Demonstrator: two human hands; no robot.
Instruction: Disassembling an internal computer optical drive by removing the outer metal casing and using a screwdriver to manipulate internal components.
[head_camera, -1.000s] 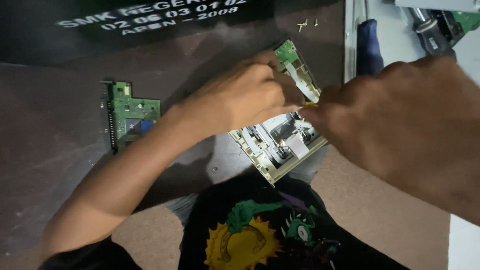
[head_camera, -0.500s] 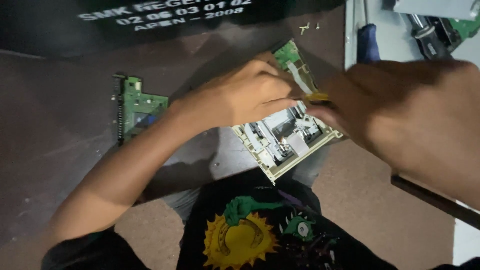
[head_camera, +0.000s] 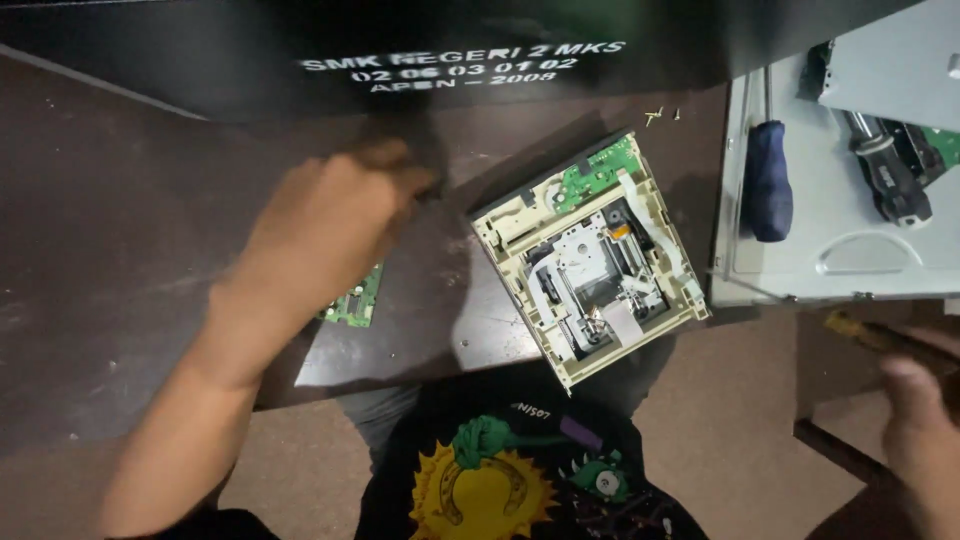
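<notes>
An opened optical drive with a cream plastic frame and a small green board at its far corner lies tilted at the near edge of the dark table; neither hand touches it. My left hand is blurred, with curled fingers, left of the drive. It hovers over a green circuit board and hides most of it. My right hand is low at the right edge, off the table, and seems to grip a yellow-handled tool.
A grey metal cover lies at the right, with a blue-handled screwdriver and a black-handled screwdriver on it. Small loose screws sit beyond the drive. A black case with white lettering spans the back.
Both hands have left the drive. The left hand swung left over the green board. The right hand pulled back to the lower right with the yellow-handled tool. The drive now lies uncovered.
</notes>
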